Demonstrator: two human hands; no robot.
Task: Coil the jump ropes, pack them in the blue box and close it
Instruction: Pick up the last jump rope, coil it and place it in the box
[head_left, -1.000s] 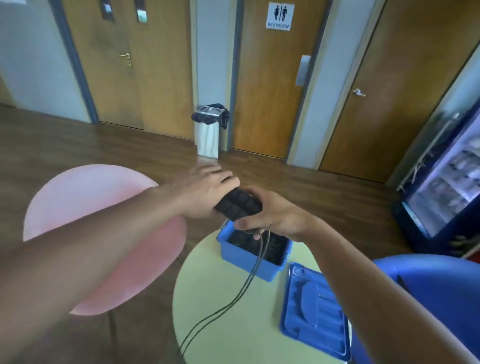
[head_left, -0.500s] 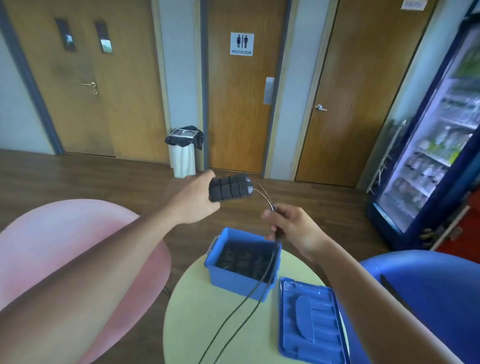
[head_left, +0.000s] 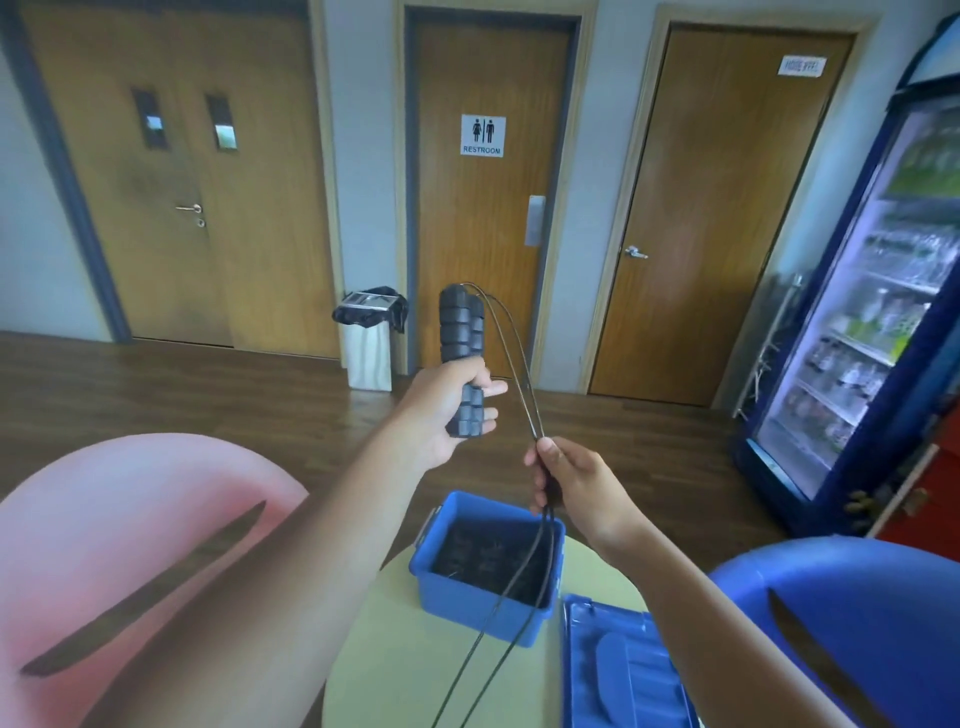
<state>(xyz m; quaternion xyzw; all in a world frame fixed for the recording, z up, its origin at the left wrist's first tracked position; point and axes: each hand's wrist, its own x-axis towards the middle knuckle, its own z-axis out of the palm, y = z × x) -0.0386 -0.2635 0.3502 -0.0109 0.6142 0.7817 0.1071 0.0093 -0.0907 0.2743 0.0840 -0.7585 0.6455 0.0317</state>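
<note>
Left hand (head_left: 441, 410) grips two black handles (head_left: 461, 332) upright; right hand (head_left: 576, 478) pinches two cords (head_left: 511, 348); one open blue box (head_left: 485, 597), one lid (head_left: 623, 670) right.

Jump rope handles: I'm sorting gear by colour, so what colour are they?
The handles are black, seen best in the head view.

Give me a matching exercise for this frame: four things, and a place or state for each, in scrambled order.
Things:
1. black segmented jump-rope handles
2. thin black rope cords
3. blue plastic box
4. blue plastic lid

States:
A. lying flat beside the box
B. pinched by the right hand
C. gripped upright in the left hand
D. open, dark contents inside

Pairs: 1-C, 2-B, 3-D, 4-A
</note>
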